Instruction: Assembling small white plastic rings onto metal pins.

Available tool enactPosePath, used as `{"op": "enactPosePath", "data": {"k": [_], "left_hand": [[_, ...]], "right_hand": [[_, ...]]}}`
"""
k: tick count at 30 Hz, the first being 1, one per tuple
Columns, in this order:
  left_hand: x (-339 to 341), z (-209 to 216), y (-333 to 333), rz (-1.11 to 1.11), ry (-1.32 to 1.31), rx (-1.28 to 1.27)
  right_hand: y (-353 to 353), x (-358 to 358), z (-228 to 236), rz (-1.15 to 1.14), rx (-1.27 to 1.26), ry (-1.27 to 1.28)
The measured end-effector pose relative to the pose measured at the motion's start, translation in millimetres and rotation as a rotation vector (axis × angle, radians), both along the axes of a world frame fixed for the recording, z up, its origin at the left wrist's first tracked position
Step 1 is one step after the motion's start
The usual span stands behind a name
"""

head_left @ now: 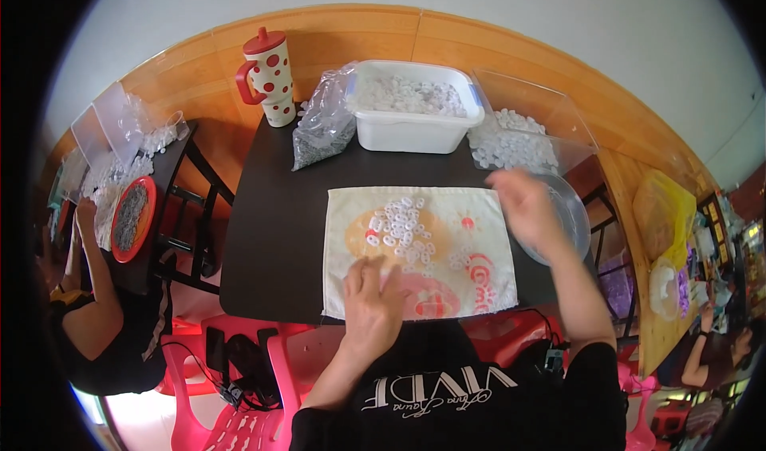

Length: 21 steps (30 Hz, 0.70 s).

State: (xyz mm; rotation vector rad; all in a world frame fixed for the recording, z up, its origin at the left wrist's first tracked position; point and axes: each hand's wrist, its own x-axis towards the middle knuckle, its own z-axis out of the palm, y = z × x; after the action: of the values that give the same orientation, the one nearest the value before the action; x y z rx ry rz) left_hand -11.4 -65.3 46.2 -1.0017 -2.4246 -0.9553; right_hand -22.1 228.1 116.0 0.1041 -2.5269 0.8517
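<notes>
A cream cloth (499, 271) with faded coloured prints lies on the dark table before me. Small white oval pieces (403, 221) are heaped on its upper middle, with clearer ones scattered lower and to the right. My left hand (373, 301) rests at the cloth's lower left, fingers spread and just below the pieces; I see nothing held in it. Smeared by motion, my right hand (525, 205) hovers at the cloth's right edge, over the rim of a round clear plastic dish (570, 223). Its fingers and anything in them cannot be made out.
Along the back stand a red-dotted tumbler (271, 80), a clear bag of grey bits (323, 132), a white tub (411, 132) of whitish pieces and a clear box (519, 144) of white pieces. A person (96, 315) works at a left table with a red tray (144, 231); others sit far right.
</notes>
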Motion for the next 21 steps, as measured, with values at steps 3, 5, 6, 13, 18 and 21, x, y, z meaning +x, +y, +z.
{"op": "enactPosePath", "data": {"k": [3, 5, 6, 13, 18, 21], "left_hand": [[-4.0, -9.3, -5.7, 0.107, -0.124, -0.166], [-6.9, -13.0, -7.2, 0.093, -0.151, -0.207], [-9.2, -15.0, -6.8, 0.073, -0.175, -0.243], [-18.6, -26.3, 2.3, 0.067, -0.142, -0.207], [-16.4, -22.7, -2.4, 0.061, -0.143, -0.221], [-18.7, -16.3, 1.9, 0.038, -0.145, -0.234]], "right_hand": [[-40.5, 16.4, -40.9, 0.046, 0.385, -0.214], [-50.7, 14.2, -58.1, -0.025, 0.477, -0.330], [-44.3, 8.8, -69.7, -0.041, 0.535, -0.347], [-35.4, -14.5, -62.7, -0.026, 0.461, -0.351], [-74.9, -21.6, -65.3, 0.038, 0.532, -0.266], [-70.6, -29.6, -78.2, -0.040, 0.537, -0.156]]}}
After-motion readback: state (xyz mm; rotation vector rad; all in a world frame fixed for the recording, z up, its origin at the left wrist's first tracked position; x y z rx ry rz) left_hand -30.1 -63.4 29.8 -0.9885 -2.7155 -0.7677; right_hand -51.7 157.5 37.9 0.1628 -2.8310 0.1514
